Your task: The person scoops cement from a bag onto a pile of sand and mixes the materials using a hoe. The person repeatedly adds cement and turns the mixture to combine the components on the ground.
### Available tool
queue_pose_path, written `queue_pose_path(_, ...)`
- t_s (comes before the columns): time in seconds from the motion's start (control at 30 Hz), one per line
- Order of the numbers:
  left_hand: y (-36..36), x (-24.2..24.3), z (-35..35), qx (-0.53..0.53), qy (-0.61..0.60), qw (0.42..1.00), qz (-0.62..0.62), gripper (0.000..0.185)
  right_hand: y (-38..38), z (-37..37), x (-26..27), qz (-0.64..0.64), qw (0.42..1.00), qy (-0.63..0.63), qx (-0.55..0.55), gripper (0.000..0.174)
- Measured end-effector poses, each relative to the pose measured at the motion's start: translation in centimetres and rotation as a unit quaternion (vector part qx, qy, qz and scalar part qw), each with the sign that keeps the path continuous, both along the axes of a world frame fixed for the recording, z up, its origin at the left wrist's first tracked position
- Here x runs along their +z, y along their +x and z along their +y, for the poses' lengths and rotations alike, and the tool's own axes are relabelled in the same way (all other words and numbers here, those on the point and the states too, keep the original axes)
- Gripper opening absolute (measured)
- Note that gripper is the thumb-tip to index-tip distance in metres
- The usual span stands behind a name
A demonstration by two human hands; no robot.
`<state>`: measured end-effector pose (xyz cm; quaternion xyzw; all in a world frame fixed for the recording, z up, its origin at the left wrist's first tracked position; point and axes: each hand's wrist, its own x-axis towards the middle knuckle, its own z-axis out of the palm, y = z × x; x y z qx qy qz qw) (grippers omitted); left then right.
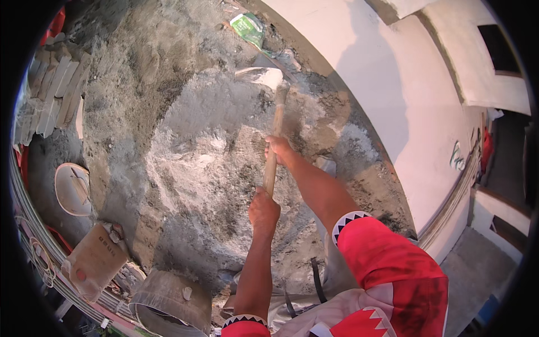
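Both of my hands grip the pale wooden handle (pixel 276 122) of a long-handled hoe. My right hand (pixel 278 148) wraps around the middle of the handle. Closer to my body, my left hand (pixel 264 211) is closed around its lower end. The hoe's metal blade (pixel 261 76) points left from the far end of the handle and catches bright light. It rests at or just above the far side of a spread heap of grey and whitish powdery mix (pixel 202 156); contact is hard to tell. Part of the handle's end is hidden by my left hand.
A green and white bag (pixel 248 28) lies beyond the blade. Left are stacked pale blocks (pixel 57 90), a white basin (pixel 67 189) and a brown package bearing writing (pixel 97 261). A grey tub (pixel 172 299) stands near my left arm. A white wall (pixel 379 84) rises at right.
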<state>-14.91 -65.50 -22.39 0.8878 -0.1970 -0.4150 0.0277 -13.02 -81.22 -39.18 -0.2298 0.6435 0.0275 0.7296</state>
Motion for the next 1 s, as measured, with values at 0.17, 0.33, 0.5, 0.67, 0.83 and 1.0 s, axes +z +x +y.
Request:
queue_pose_path(0.17, -4.2, 4.1, 9.0, -0.002, 0.013, 0.999, 0.038, 0.027, -5.6, 9.1, 1.2, 0.005, 1.000, 0.008, 0.002, 0.022)
queue_pose_path(0.33, -9.0, 7.8, 15.7, 0.016, 0.035, 0.997, 0.066, 0.026, -11.0, 16.5, 3.8, 0.035, 0.999, 0.032, 0.012, 0.022)
queue_pose_path(0.5, -15.6, 11.1, 24.7, 0.034, 0.098, 0.988, 0.112, 0.027, -17.9, 26.3, 7.8, 0.095, 0.994, 0.061, 0.004, 0.017)
queue_pose_path(0.67, -21.5, 17.6, 38.0, 0.034, 0.145, 0.984, 0.094, 0.032, -25.3, 39.1, 15.4, 0.117, 0.973, 0.182, -0.082, 0.016)
queue_pose_path(0.83, -22.5, 20.8, 42.6, 0.010, 0.123, 0.989, 0.085, 0.033, -26.1, 40.6, 20.7, 0.152, 0.961, 0.224, -0.057, 0.017)
queue_pose_path(1.0, -16.3, 11.3, 26.5, -0.019, -0.004, 1.000, -0.015, 0.029, -19.0, 23.3, 14.6, 0.071, 0.989, 0.052, -0.120, 0.015)
